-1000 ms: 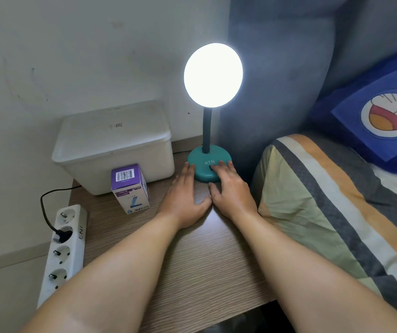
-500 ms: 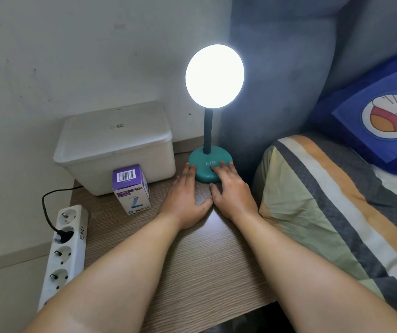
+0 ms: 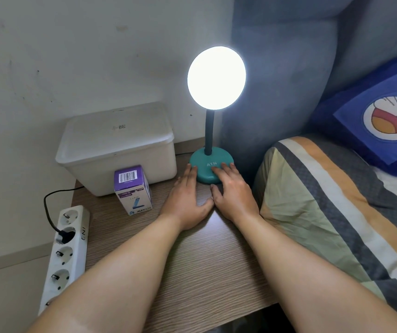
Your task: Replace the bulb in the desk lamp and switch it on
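The desk lamp has a teal round base [image 3: 205, 168], a dark neck [image 3: 209, 133] and a bulb [image 3: 216, 78] that glows bright white. My left hand [image 3: 186, 200] lies flat on the wooden table [image 3: 192, 265], fingertips touching the base's left edge. My right hand [image 3: 233, 193] lies flat too, its fingers resting on the front of the base. Neither hand holds anything. A purple bulb box [image 3: 132, 189] stands upright to the left of my hands.
A white lidded plastic container [image 3: 118, 147] sits behind the bulb box against the wall. A white power strip [image 3: 66, 251] with one black plug in it lies along the table's left edge. A bed with a striped pillow [image 3: 325, 212] borders the right side.
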